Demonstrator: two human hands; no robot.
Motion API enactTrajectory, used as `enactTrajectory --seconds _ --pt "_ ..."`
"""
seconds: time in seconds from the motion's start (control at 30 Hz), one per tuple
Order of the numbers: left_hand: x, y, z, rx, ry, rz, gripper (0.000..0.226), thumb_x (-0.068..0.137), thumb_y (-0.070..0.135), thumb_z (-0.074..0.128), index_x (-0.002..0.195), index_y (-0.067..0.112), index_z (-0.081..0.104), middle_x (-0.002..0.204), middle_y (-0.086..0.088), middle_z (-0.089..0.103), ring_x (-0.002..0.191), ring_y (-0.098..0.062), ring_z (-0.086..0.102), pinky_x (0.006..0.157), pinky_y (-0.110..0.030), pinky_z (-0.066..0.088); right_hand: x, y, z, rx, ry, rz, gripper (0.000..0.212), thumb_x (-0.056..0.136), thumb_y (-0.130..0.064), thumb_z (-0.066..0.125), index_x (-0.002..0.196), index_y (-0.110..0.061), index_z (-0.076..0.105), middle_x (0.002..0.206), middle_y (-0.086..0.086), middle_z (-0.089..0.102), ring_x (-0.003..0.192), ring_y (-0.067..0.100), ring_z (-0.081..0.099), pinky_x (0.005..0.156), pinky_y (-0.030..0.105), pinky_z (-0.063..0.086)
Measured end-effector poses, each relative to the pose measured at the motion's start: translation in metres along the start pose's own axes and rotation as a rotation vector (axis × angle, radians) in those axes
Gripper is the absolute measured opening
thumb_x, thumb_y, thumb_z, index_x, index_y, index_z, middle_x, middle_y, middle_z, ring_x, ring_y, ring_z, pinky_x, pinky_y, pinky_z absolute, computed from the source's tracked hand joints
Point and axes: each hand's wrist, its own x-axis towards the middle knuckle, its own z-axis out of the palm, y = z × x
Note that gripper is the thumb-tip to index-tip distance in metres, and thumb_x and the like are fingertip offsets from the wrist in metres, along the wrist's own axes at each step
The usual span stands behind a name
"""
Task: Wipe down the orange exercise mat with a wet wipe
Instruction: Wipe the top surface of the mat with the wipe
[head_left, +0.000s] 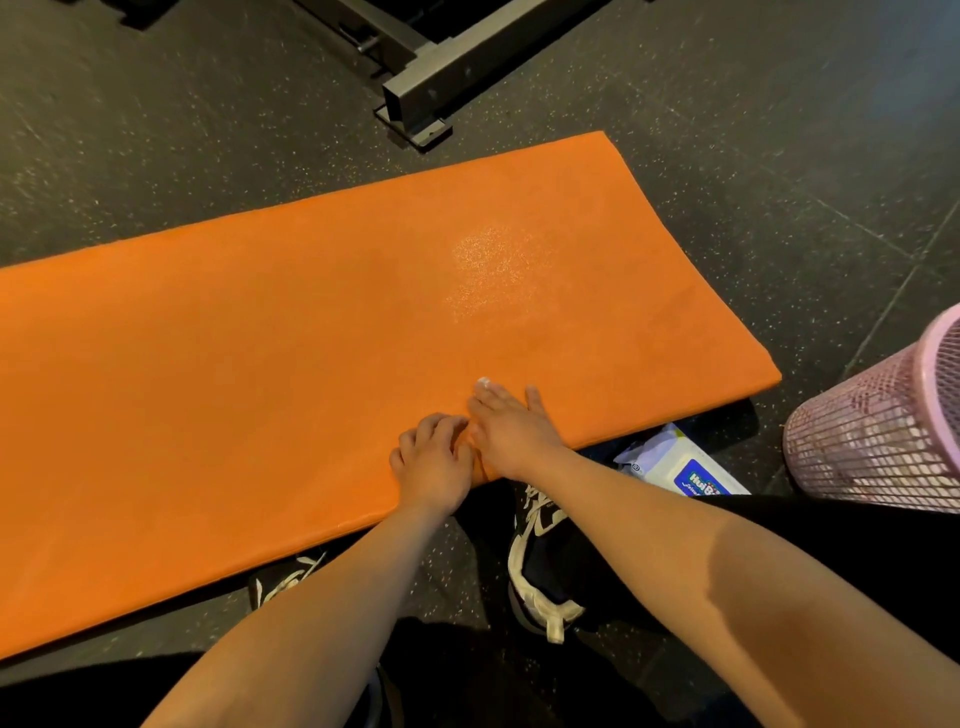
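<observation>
R hand (511, 434) pressed flat, fingers straight, on near edge of orange foam exercise mat (260, 338) (laid on dark speckled floor (156, 130)). L hand (431, 460) just beside, fingers curled, can't tell if gripping.

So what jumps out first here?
The big orange mat stretches across the dark floor, with a shiny patch toward its right end. The right hand lies flat at its near edge, the left hand curled beside it; a pink mesh basket stands far right.

Mat (260, 338) surface open leftward, ahead; pink basket (883, 431) crowds right; metal frame (431, 88) beyond far edge.
</observation>
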Motion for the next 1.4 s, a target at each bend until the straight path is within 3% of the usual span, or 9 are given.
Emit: enactTrajectory --seconds 0.17,0.23,0.43,0.6,0.67,0.9,1.1,1.23,1.4 --pt "-0.009 0.000 0.005 -0.009 -0.014 0.029 0.042 0.104 0.040 0.040 0.145 0.038 0.044 0.156 0.010 0.032 0.142 -0.022 0.021 0.115 -0.041 0.014 -0.010 0.032 -0.011 0.066 0.106 0.364 0.056 0.110 -0.034 0.018 0.163 -0.020 0.007 0.170 -0.004 -0.005 0.155 0.015 -0.011 0.124 0.054 -0.006" --pt "-0.014 0.000 0.006 0.006 -0.031 0.039 0.045 0.105 0.042 0.036 0.150 0.036 0.038 0.161 0.008 0.027 0.146 -0.023 0.017 0.119 -0.043 0.011 -0.018 0.021 -0.005 0.071 0.133 0.356 0.056 0.109 -0.029 0.021 0.163 -0.016 0.008 0.170 0.000 -0.005 0.155 0.015 -0.012 0.125 0.053 -0.004" --pt "-0.025 -0.001 0.003 -0.028 -0.107 0.079 0.049 0.104 0.047 0.034 0.153 0.039 0.032 0.167 0.008 0.014 0.151 -0.021 0.006 0.123 -0.045 0.003 -0.052 -0.007 0.023 0.019 0.097 0.023 0.053 0.110 -0.034 0.021 0.162 -0.020 0.018 0.170 -0.004 0.002 0.156 0.011 -0.006 0.124 0.048 -0.009" --pt "-0.032 -0.010 -0.004 0.000 -0.160 0.142 0.052 0.097 0.049 0.050 0.147 0.044 0.036 0.167 0.008 0.012 0.153 -0.021 0.002 0.123 -0.047 0.003 -0.050 0.016 0.004 0.091 0.143 0.308 0.055 0.110 -0.036 0.020 0.162 -0.021 0.013 0.170 -0.005 -0.003 0.156 0.015 -0.010 0.123 0.054 -0.006" --pt "-0.031 -0.012 -0.003 0.001 -0.145 0.179 0.045 0.097 0.045 0.055 0.140 0.043 0.042 0.167 0.007 0.015 0.154 -0.023 0.004 0.122 -0.049 0.006 -0.053 0.010 0.003 0.118 0.134 0.346 0.056 0.110 -0.033 0.022 0.163 -0.019 0.010 0.170 -0.003 -0.008 0.155 0.015 -0.013 0.124 0.053 -0.006" --pt "-0.035 -0.010 -0.001 -0.036 -0.077 0.186 0.021 0.101 0.038 0.056 0.121 0.034 0.056 0.163 0.006 0.028 0.153 -0.023 0.014 0.122 -0.048 0.012 -0.071 -0.007 0.014 0.063 0.048 0.080 0.052 0.111 -0.032 0.024 0.161 -0.019 0.019 0.170 -0.004 0.001 0.156 0.015 -0.006 0.123 0.056 -0.007" --pt "-0.036 -0.006 -0.007 -0.072 -0.024 0.206 0.001 0.099 0.032 0.059 0.099 0.032 0.060 0.153 0.007 0.046 0.148 -0.023 0.031 0.118 -0.049 0.023 -0.070 0.007 0.004 0.163 0.144 0.318 0.053 0.110 -0.032 0.023 0.161 -0.017 0.019 0.170 -0.001 0.002 0.156 0.018 -0.003 0.125 0.052 0.001" --pt "-0.038 -0.002 -0.011 -0.169 -0.020 0.179 0.016 0.098 0.027 0.063 0.086 0.034 0.054 0.146 0.003 0.055 0.140 -0.025 0.045 0.111 -0.055 0.035 -0.074 -0.009 0.009 0.199 0.137 0.256 0.050 0.110 -0.027 0.030 0.158 -0.014 0.027 0.170 0.001 0.009 0.156 0.018 0.000 0.126 0.051 0.003" --pt "-0.048 0.009 -0.018 -0.206 0.009 0.128 0.015 0.098 0.026 0.063 0.085 0.028 0.055 0.128 0.003 0.068 0.117 -0.025 0.063 0.101 -0.048 0.045 -0.081 -0.009 0.015 0.264 0.236 0.255 0.045 0.108 -0.028 0.033 0.149 -0.015 0.045 0.166 0.002 0.024 0.155 0.018 0.013 0.125 0.050 0.010"
